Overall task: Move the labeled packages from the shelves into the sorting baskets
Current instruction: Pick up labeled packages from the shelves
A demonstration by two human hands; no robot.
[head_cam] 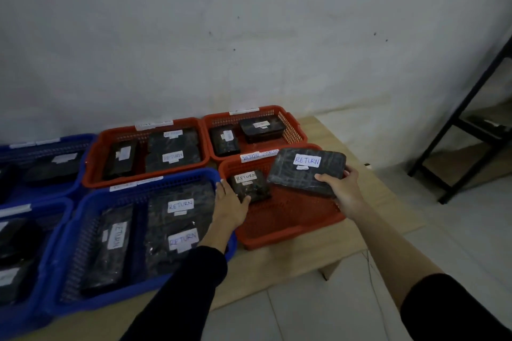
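Note:
Two black wrapped packages with white RETURN labels are over the near red basket (288,230). My left hand (230,202) grips the small package (250,184) low inside the basket, near its left wall. My right hand (342,188) holds the larger package (306,170) by its near right corner, tilted above the basket's right half. The basket's far rim carries a label reading RETURN.
Two more red baskets (94,158) (296,130) and several blue baskets (69,230) hold labeled black packages on a low wooden board (388,202). A black metal shelf frame (457,130) stands at the right. White wall behind, tiled floor in front.

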